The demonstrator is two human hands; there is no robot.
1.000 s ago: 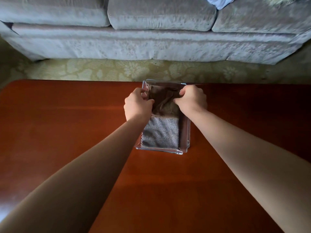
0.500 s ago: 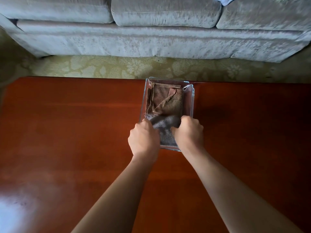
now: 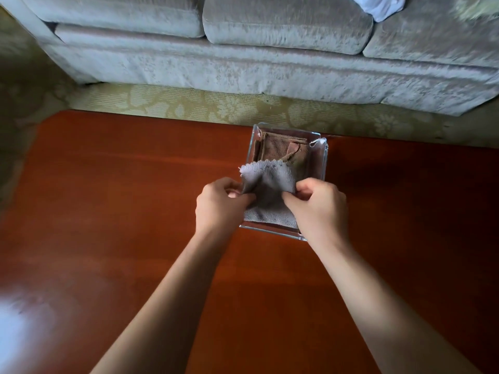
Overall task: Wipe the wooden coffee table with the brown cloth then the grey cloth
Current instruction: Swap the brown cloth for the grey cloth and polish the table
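The soft grey cloth (image 3: pixel 270 182) covers the near part of the folded brown cloth (image 3: pixel 278 149). The left hand (image 3: pixel 218 206) and right hand (image 3: pixel 318 209) hide the grey cloth's sides and bits of the clear glass tray (image 3: pixel 322 157). The pale velvet sofa (image 3: pixel 270 63) and a white thing (image 3: pixel 380 6) on it are cut off at the top. Both arms are cut off below.

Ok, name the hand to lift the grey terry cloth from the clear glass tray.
Right hand, marginally: both hands pinch the grey cloth, but it reaches over the tray; the left hand sits at its wall.
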